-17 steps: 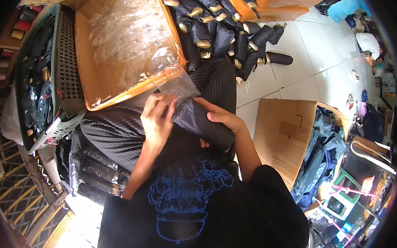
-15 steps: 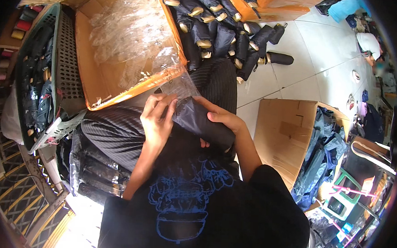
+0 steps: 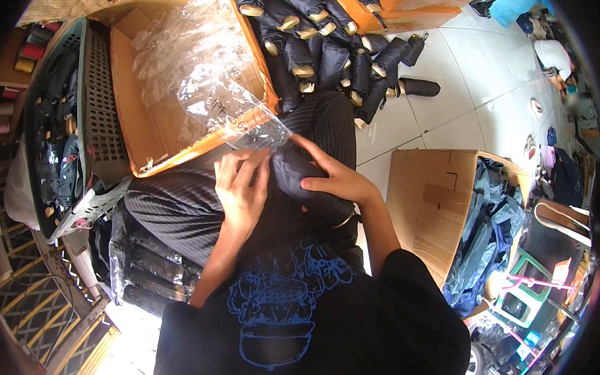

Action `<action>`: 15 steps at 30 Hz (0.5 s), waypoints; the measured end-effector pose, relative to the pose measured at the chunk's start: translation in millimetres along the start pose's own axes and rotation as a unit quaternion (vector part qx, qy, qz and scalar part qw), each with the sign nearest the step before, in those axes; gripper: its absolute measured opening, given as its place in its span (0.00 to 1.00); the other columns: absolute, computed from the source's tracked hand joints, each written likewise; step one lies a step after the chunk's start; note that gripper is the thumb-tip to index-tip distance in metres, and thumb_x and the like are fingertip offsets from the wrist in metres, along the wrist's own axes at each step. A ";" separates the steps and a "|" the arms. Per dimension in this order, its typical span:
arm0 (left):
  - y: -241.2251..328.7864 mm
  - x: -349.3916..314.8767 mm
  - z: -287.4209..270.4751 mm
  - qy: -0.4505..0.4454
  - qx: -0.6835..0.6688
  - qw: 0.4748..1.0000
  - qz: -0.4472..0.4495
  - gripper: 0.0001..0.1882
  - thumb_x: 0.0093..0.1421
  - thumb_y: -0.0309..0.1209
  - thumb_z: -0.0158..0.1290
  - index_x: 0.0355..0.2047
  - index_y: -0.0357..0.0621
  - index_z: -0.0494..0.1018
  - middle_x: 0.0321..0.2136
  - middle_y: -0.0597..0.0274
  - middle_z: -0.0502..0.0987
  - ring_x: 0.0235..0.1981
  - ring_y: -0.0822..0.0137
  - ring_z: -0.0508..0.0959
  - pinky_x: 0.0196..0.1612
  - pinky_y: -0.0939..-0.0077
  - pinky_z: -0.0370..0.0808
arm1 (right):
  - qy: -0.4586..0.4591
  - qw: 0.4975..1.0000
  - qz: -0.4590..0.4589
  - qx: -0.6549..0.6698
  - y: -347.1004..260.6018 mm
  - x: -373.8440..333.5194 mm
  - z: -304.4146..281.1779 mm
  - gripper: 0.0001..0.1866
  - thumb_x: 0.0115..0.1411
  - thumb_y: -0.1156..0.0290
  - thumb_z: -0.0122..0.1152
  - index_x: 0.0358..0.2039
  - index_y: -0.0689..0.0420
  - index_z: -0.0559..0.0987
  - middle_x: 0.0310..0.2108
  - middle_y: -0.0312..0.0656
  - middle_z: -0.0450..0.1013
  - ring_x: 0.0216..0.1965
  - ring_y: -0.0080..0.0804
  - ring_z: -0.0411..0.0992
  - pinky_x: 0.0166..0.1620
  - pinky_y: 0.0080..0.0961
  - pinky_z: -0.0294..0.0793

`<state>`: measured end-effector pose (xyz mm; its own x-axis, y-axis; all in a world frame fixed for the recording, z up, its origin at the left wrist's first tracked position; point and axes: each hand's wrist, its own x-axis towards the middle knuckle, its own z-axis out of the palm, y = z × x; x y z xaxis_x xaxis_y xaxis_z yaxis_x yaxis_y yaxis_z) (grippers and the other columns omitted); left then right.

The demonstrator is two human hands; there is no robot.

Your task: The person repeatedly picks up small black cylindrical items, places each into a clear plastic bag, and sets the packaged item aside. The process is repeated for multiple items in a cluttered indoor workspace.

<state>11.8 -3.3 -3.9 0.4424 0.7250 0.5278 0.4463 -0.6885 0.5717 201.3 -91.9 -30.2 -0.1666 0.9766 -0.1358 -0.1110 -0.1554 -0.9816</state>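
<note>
Dark roll (image 3: 292, 177): we logged long axis half-past-ten to half-past-four, at three o'clock from left hand (image 3: 241, 188). Right hand (image 3: 341, 183), nearer, half-curled, gripped it. Left fingers bunched beside clear sleeve (image 3: 245, 125); pinch uncertain.

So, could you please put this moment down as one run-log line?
left grip: at clear bag's near end | right grip: holding dark bundle | bundle inside bag: cannot tell | nearby: open carton

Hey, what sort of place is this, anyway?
Probably a small packing workshop: dark bundles lie heaped on the tiled floor, an open carton holds loose clear plastic, and a perforated crate holds more dark bundles.
</note>
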 end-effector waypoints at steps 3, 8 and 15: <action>-0.6 -0.5 3.6 -0.006 -0.012 1.000 0.022 0.14 0.46 0.19 0.62 0.36 0.44 0.79 0.31 0.63 0.74 0.32 0.64 0.74 0.36 0.69 0.68 | 0.029 0.988 -0.067 -0.138 1.4 1.5 -4.4 0.46 0.59 0.64 0.61 0.69 0.55 0.44 0.69 0.40 0.46 0.58 0.36 0.65 0.43 0.30 0.79; -9.8 -4.4 2.2 0.003 -0.016 0.998 0.066 0.17 0.44 0.17 0.62 0.36 0.43 0.79 0.31 0.63 0.74 0.32 0.64 0.74 0.37 0.70 0.68 | 0.026 0.998 0.021 0.051 -20.0 0.1 -0.5 0.42 0.61 0.66 0.59 0.69 0.56 0.47 0.67 0.45 0.50 0.62 0.36 0.58 0.58 0.35 0.64; -13.6 -2.7 8.8 0.071 0.016 0.997 0.019 0.20 0.42 0.15 0.60 0.37 0.46 0.78 0.32 0.62 0.74 0.32 0.63 0.73 0.38 0.70 0.67 | 0.039 0.963 0.038 0.265 -28.6 -1.3 16.4 0.36 0.62 0.65 0.57 0.67 0.53 0.52 0.58 0.48 0.61 0.39 0.36 0.75 0.34 0.30 0.80</action>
<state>11.4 4.0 -18.7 0.3453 0.6917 0.6343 0.4571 -0.7143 0.5300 188.7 -91.2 0.3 -0.1221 0.9645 -0.2343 -0.5886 -0.2604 -0.7653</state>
